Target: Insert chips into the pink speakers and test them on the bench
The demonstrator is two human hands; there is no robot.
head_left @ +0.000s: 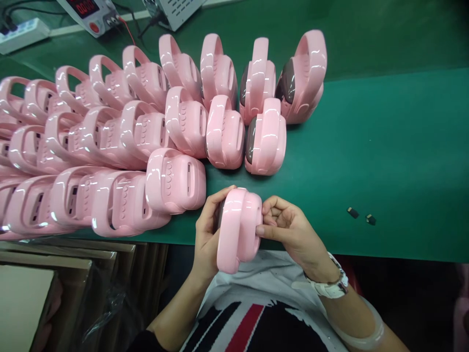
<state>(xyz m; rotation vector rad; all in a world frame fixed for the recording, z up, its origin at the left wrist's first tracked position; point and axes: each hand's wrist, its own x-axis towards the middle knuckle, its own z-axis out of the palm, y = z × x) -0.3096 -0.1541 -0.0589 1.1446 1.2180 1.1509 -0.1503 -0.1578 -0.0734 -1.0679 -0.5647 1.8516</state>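
A glossy pink device with a carrying handle (249, 227) is held just over the front edge of the green table. My left hand (208, 234) grips it from the left side, with the fingers partly hidden behind its body. My right hand (287, 227) is at its right side, fingers curled and thumb tip against the casing near the slotted face. Whatever the right fingers pinch, if anything, cannot be made out. To the right lie two small black memory cards, one card (352, 212) left of the other card (371, 219), apart from both hands.
Several matching pink devices (176, 181) stand in rows on the left and middle of the green table (395, 146). Behind them are a power supply with a red display (90, 17), a grey metal box (174, 12) and a power strip (24, 35). Cardboard dividers (73, 264) sit below the left edge.
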